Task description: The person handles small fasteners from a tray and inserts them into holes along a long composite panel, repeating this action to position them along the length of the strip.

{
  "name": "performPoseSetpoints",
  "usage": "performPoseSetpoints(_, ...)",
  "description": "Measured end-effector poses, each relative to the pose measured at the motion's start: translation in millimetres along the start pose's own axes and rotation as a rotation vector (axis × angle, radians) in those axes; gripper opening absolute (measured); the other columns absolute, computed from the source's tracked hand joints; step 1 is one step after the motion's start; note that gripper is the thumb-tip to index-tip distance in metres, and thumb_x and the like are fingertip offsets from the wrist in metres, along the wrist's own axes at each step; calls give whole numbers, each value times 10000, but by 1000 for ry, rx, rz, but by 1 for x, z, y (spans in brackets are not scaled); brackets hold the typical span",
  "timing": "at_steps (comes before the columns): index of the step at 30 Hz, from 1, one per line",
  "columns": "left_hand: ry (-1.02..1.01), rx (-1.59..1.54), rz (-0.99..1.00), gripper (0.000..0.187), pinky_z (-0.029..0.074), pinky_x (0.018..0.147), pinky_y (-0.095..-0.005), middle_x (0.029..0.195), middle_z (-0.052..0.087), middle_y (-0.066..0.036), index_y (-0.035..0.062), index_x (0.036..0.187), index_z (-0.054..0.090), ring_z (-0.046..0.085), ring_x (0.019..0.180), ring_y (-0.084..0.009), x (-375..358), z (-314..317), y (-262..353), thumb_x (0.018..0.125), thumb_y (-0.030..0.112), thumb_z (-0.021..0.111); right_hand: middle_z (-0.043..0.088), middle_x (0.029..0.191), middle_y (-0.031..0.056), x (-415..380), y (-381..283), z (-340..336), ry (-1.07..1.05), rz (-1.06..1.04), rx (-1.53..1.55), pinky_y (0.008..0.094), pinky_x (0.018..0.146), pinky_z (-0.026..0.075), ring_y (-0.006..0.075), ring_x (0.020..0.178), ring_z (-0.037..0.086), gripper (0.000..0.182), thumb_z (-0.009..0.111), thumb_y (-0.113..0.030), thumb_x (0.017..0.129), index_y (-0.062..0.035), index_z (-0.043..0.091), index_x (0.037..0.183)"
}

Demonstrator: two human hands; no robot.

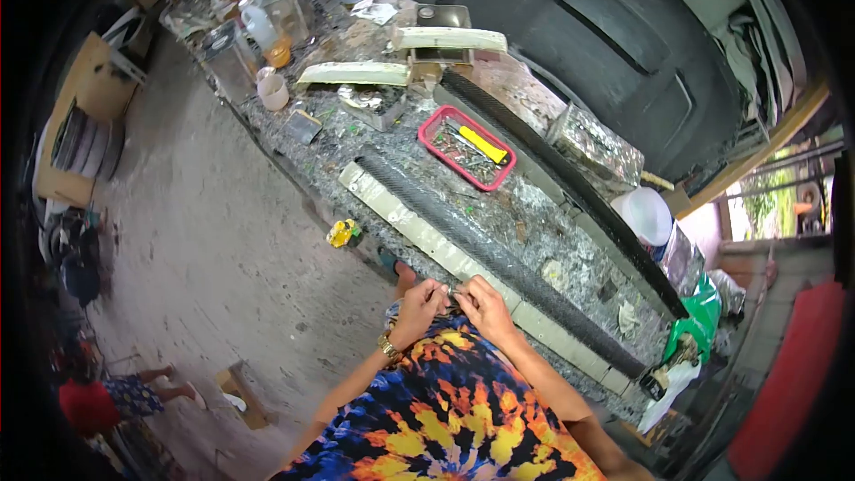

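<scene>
My left hand [417, 307] and right hand [481, 301] pinch one tiny shiny metal bit [451, 292] between closed fingertips; the long cream strip with black mesh [481, 245] lies just beside.

A cluttered workbench [534, 214] runs from eleven o'clock to four o'clock, paint-spattered. Bare concrete floor [205, 240] fills nine o'clock. A dark car panel [606, 36] leans at one o'clock. Daylight enters through an opening [775, 200] at three o'clock.
</scene>
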State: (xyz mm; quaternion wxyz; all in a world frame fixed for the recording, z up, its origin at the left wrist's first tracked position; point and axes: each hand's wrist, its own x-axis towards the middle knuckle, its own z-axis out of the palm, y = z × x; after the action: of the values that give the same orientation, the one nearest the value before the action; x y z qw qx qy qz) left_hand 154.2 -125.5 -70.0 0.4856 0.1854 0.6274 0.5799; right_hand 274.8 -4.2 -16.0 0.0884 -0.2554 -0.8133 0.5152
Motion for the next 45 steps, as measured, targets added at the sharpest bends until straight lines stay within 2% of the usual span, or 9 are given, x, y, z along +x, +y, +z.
performPoseSetpoints(4,-7,98,7,258,440,522,-236,660,585,-19,-1,817,538,534,555,-73,-1,-13,7,980,194,494,521,890,137,9,11,2,-48,-279,-235,375,719,477,346,827,567,110,593,-22,847,1,548,945)
performPoseSetpoints(6,7,56,-9,260,438,524,-236,662,585,-17,5,819,536,532,557,-71,2,-20,1,983,202,488,548,892,98,11,16,6,-55,-319,-279,322,706,482,259,813,592,107,584,2,848,-6,542,945)
performPoseSetpoints(8,6,20,-25,263,437,526,-236,664,584,-15,11,822,534,530,559,-70,5,-24,-6,987,209,482,571,903,53,10,34,19,-2,257,469,250,711,464,124,805,573,139,577,55,850,-20,524,954)
performPoseSetpoints(9,7,-29,-34,255,436,528,-235,668,585,-14,16,829,535,528,560,-69,7,-26,-9,987,210,483,570,932,19,14,33,20,-31,314,672,223,739,457,68,828,540,195,597,50,850,-29,531,1015)
performPoseSetpoints(18,23,-86,-49,249,440,536,-214,668,569,-2,32,826,528,533,578,-60,9,-32,-12,990,214,481,602,806,26,37,21,46,-119,222,466,215,626,456,50,709,532,208,651,-80,876,-4,573,1053)
performPoseSetpoints(23,36,-199,-66,241,448,532,-212,699,600,-9,36,839,543,543,574,-66,10,-35,-22,986,220,491,608,811,29,38,17,39,-77,92,25,234,639,466,67,708,534,194,646,-89,879,9,602,1040)
performPoseSetpoints(30,278,-297,-278,243,421,501,-215,688,617,-36,43,805,592,537,545,-86,43,-43,-63,958,225,545,599,814,-14,37,37,29,136,354,457,183,659,428,37,714,521,147,662,-56,862,0,606,986)
performPoseSetpoints(35,285,-317,-295,270,394,475,-234,646,573,-27,21,763,558,486,509,-93,76,-36,-72,970,186,508,599,804,-29,34,33,13,181,379,517,166,517,353,2,610,468,136,654,-42,864,-20,605,989)
performPoseSetpoints(45,203,-504,-275,214,420,537,-221,743,599,-56,20,811,559,488,562,-99,83,-33,-76,973,117,459,596,795,-35,23,39,9,213,394,480,168,512,359,5,610,470,131,658,-62,869,-34,606,986)
